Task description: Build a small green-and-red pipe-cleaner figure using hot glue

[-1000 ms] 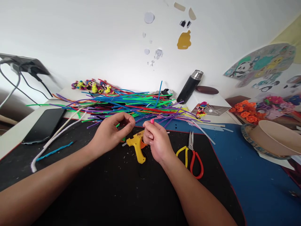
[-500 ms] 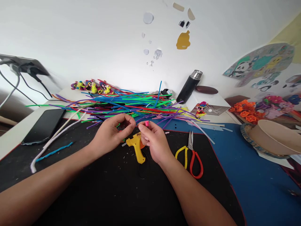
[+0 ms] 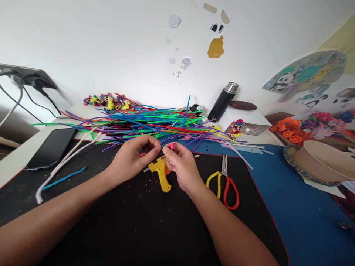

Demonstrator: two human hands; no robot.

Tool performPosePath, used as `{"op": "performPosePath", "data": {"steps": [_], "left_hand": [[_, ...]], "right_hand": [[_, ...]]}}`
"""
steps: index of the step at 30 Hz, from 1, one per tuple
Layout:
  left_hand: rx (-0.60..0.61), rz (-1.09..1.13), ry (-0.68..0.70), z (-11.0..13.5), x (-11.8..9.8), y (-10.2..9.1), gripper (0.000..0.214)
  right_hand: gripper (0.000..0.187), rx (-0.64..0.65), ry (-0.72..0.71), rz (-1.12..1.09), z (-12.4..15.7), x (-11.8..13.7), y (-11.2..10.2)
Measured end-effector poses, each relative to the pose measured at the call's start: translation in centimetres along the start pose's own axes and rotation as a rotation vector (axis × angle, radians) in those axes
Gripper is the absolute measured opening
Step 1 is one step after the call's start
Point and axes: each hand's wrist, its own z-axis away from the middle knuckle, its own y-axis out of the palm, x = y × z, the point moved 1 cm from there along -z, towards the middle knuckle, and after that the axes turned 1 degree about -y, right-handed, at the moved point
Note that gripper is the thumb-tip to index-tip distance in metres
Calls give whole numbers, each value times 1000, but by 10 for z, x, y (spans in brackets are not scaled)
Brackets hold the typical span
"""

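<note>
My right hand (image 3: 181,160) is closed in a pinch on a small pink piece (image 3: 173,145), which shows above the fingers; its kind is too small to make out. My left hand (image 3: 135,157) is just to the left, thumb and forefinger pinched together, and anything between them is too small to see. The two hands' fingertips are a short gap apart. Beneath them a yellow glue gun (image 3: 161,173) lies on the black mat (image 3: 133,229). Right of my right hand lie scissors (image 3: 226,183) with one yellow and one red handle, their blades pointing away.
A heap of coloured pipe cleaners (image 3: 155,122) stretches behind my hands. On the left lie a phone (image 3: 51,148), white pipe cleaners (image 3: 69,160) and a twisted blue one (image 3: 64,178). A black flask (image 3: 223,101), a small figure (image 3: 237,129) and a bowl (image 3: 327,162) are at right.
Both hands stay in nearly the same place. The fingers have shifted only slightly, and the pink piece has turned a little in my right hand.
</note>
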Motion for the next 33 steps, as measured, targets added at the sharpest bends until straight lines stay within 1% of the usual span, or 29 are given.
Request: {"op": "performPosePath", "data": {"steps": [5, 11, 18, 21, 24, 27, 29, 33], "left_hand": [[8, 13, -8, 0, 0, 1, 30], [-19, 45, -33, 0, 8, -1, 32], [-42, 156, -122, -5, 13, -5, 39], [-89, 137, -120, -9, 21, -9, 42], [-134, 78, -104, -14, 34, -11, 42], [-179, 70, -94, -18, 45, -13, 41], [-199, 66, -96, -18, 48, -13, 40], [-199, 43, -86, -17, 45, -13, 37]], "right_hand": [[38, 2, -5, 2, 1, 2, 1], [33, -13, 2, 10, 1, 3, 1], [34, -29, 4, 2, 0, 5, 2], [36, -22, -2, 9, 0, 7, 1], [36, -27, -9, 27, -2, 6, -2], [37, -39, -9, 59, -4, 4, -4], [38, -49, 0, 72, -5, 1, -5], [40, -68, 26, 58, -7, -3, -3]]}}
